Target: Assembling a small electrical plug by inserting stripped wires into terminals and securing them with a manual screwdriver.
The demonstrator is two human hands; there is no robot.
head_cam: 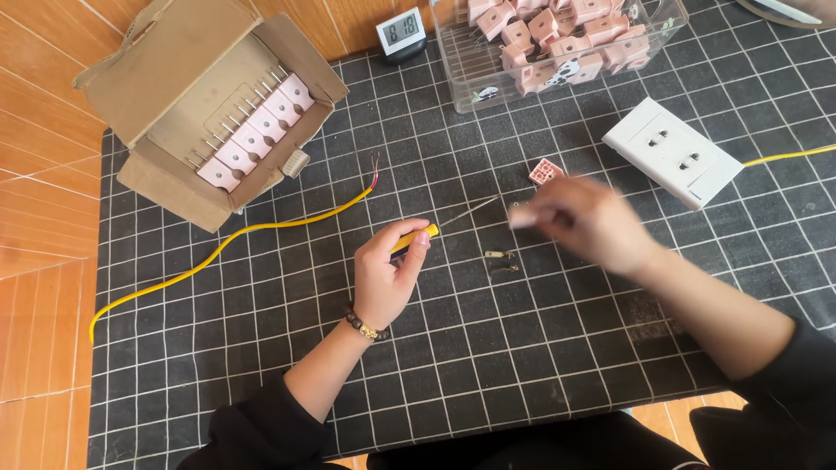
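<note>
L hand (387, 277) grips screwdriver (416, 239) — R hand (585, 222) blurred.

Mat (522, 365): black with a white square grid. Tabletop (43, 218): orange-brown wood. Screwdriver (414, 238) handle in the left hand (387, 274): yellow. Wire (261, 228): yellow, red at its tip. Socket plate (672, 152): white. Cardboard box (174, 87): brown, holding pink pieces (257, 135). Clear bin (557, 43): pink pieces. Bracelet (364, 327): brown beads.

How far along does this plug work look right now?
Done: a row of pink plugs sits in the cardboard box. In hand: the left hand holds a yellow-handled screwdriver; the blurred right hand is near a small pink piece. Left: many pink parts in the clear bin.
</note>
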